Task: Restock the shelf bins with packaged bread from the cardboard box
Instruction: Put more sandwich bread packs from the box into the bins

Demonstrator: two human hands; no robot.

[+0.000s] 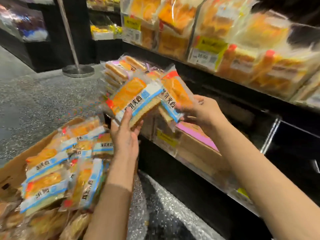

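My left hand [125, 135] grips an orange, white and blue bread packet [133, 99] from below. My right hand [200, 110] holds a second packet of the same kind [176, 92] just to its right. Both packets hover above a clear shelf bin [166, 141] on the lower shelf, which has a yellow label on its front. The cardboard box [43, 142] sits at lower left, filled with several more of these bread packets [50, 170].
The upper shelf [207, 70] carries clear bins of bagged bread with yellow price tags. A pile of bread packets [121, 70] lies behind my hands. A pink-topped carton [199, 135] sits in the lower shelf. A metal stanchion base [78, 71] stands on the speckled floor.
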